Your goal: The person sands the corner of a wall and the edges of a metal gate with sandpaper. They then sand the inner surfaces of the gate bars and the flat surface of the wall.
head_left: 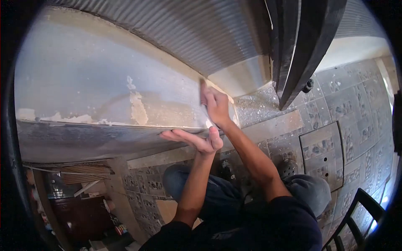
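Observation:
A pale, smooth ledge [100, 71] with patches of whitish filler fills the left and middle of the view. My right hand [216, 104] is at the ledge's right end, fingers bent and pressed to its surface. Its fingertips are blurred, so whatever they grip, if anything, cannot be made out. My left hand [201, 141] lies just below it at the ledge's front edge, palm up and fingers stretched out to the left. Nothing shows in the left hand.
Dark upright posts [307, 46] stand at the upper right, and corrugated sheeting [184, 29] runs behind the ledge. Below is a tiled floor [360, 121] with white debris and a framed cover [322, 157]. A black chair [356, 221] is at the lower right; shelves with items are at the lower left.

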